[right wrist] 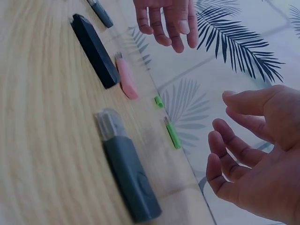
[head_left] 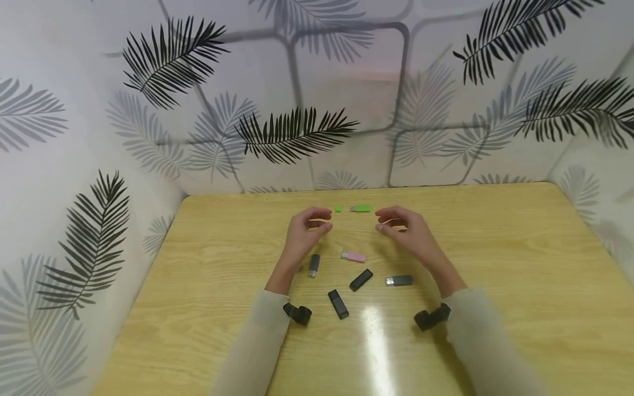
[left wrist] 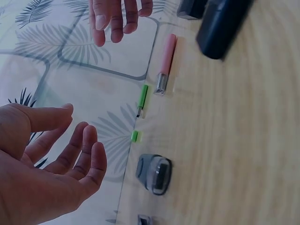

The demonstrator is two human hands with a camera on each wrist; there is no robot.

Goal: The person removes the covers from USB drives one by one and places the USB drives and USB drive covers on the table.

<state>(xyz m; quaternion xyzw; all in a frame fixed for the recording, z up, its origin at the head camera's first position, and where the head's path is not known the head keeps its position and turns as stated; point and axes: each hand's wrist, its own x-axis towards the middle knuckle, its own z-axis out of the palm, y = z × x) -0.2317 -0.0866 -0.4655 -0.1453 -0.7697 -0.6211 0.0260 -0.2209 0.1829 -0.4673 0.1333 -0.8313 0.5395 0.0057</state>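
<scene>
My left hand (head_left: 307, 231) hovers above the table with loosely bent fingers and nothing in them. Across from it, my right hand (head_left: 406, 231) is also raised and holds nothing. Between and just beyond the fingertips lie a green USB stick (head_left: 361, 208), its metal plug bare, and a small green cap (head_left: 338, 208). Nearer me is a pink USB stick (head_left: 354, 257). A dark grey USB stick (head_left: 314, 265) lies beside my left wrist, another grey USB stick (head_left: 399, 280) near my right forearm. In the right wrist view, that grey stick (right wrist: 131, 173) has a clear cap end.
Two black sticks (head_left: 361, 280) (head_left: 339, 304) lie between the forearms. The wooden table (head_left: 223, 247) meets a leaf-patterned wall (head_left: 346, 99) along its far edge. A black wrist camera (head_left: 298, 314) sits on the left sleeve, another camera (head_left: 432, 317) on the right.
</scene>
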